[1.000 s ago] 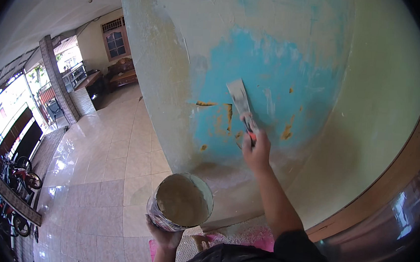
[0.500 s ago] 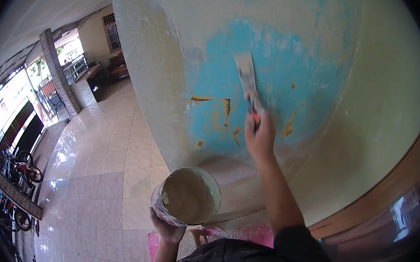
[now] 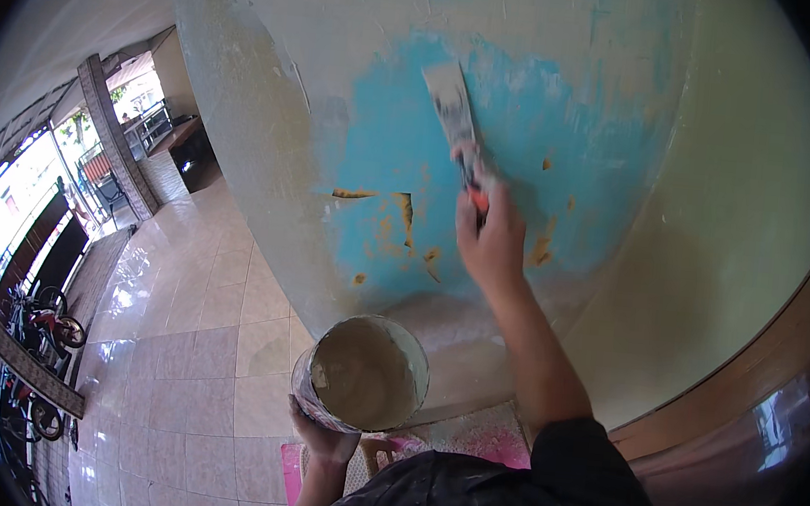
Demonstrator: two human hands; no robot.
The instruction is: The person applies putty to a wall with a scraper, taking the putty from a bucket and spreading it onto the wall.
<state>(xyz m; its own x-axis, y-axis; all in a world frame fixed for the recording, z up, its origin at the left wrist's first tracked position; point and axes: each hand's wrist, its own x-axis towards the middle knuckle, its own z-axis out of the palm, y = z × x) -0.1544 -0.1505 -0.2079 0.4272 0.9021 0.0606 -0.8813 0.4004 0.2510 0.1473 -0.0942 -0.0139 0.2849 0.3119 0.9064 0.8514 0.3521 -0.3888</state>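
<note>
My right hand (image 3: pixel 491 234) is closed round the red-and-black handle of a putty knife (image 3: pixel 451 103). Its wide, smeared blade lies against or very near the upper part of a blue patch on the wall (image 3: pixel 387 126); exact contact I cannot tell. Greyish filler surrounds the blue, and brown chipped spots and a dark crack (image 3: pixel 407 213) show lower in it. Below the patch, my left hand (image 3: pixel 326 436) supports a bucket (image 3: pixel 419 365) from underneath and the side. Inside sits smooth beige-grey filler (image 3: pixel 370 380).
A pink sheet (image 3: pixel 494 444) strewn with pale crumbs covers the floor by the wall foot. Glossy floor tiles (image 3: pixel 184 359) stretch off to the left, toward a pillar (image 3: pixel 117 136) and parked motorbikes (image 3: pixel 47 328). A brown wooden edge (image 3: pixel 700 399) borders the wall at right.
The putty knife and my right hand have moved up and left across the blue patch. The view has shifted slightly; my left hand still holds the bucket in about the same place.
</note>
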